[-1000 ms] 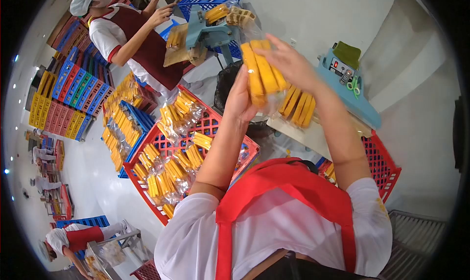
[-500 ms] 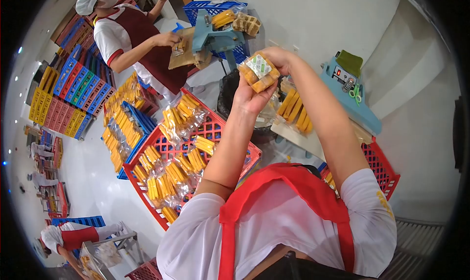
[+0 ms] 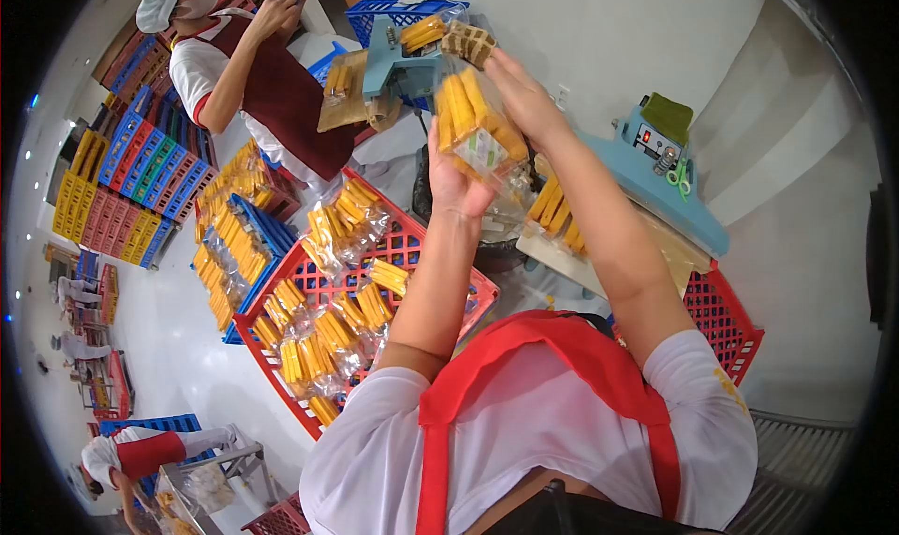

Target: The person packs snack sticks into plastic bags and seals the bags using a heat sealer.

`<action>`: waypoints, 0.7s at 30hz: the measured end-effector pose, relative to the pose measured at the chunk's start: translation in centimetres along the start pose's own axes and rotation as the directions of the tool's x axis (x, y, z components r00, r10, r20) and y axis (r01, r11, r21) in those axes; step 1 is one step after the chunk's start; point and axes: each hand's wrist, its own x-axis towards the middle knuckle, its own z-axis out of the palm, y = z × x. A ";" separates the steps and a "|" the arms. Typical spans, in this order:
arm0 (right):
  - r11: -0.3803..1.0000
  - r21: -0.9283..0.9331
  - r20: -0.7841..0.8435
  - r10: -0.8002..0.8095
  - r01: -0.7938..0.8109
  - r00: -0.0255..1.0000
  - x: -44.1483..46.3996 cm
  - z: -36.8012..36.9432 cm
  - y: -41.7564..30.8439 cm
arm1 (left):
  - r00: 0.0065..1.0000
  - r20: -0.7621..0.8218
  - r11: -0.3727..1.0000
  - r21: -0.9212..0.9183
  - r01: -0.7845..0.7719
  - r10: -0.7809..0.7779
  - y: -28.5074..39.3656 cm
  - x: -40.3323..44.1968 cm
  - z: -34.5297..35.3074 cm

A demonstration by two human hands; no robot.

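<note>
A clear plastic pack of yellow sticks (image 3: 464, 104) with a white-green label is held up before me. My left hand (image 3: 457, 179) supports it from below and the left, fingers partly hidden behind it. At its right side is my right hand (image 3: 526, 100), fingers stretched out along the plastic. More yellow sticks (image 3: 552, 215) lie on a pale board (image 3: 571, 263) below my right forearm. To the right stands a light-blue sealing machine (image 3: 693, 203) with green scissors (image 3: 681, 177) and a green cloth (image 3: 667, 117).
A red crate (image 3: 272, 371) with several bagged packs stands at left, beside a blue crate (image 3: 265, 245). A co-worker (image 3: 290, 114) stands at upper left by another blue machine (image 3: 393, 62). Another red crate (image 3: 716, 320) is at right.
The pack has turned from its labelled end facing me to its long side showing, and moved slightly left. My right hand's fingers have straightened. The co-worker's hand has risen from the board.
</note>
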 end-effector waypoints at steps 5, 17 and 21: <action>0.743 0.609 0.264 0.142 -0.279 0.954 -4.0 0.3 -1.8 | 0.995 0.083 0.955 0.296 0.034 -0.061 1.1 -0.2 0.3; 0.952 0.304 0.004 0.024 -0.024 1.000 -4.2 0.3 -0.6 | 0.999 -0.027 0.980 0.198 -0.019 0.025 1.0 -0.7 -1.8; 0.882 0.426 0.041 0.202 -0.200 0.979 -4.0 0.2 -0.4 | 0.993 -0.032 0.982 0.151 0.117 -0.113 0.5 -0.7 -3.6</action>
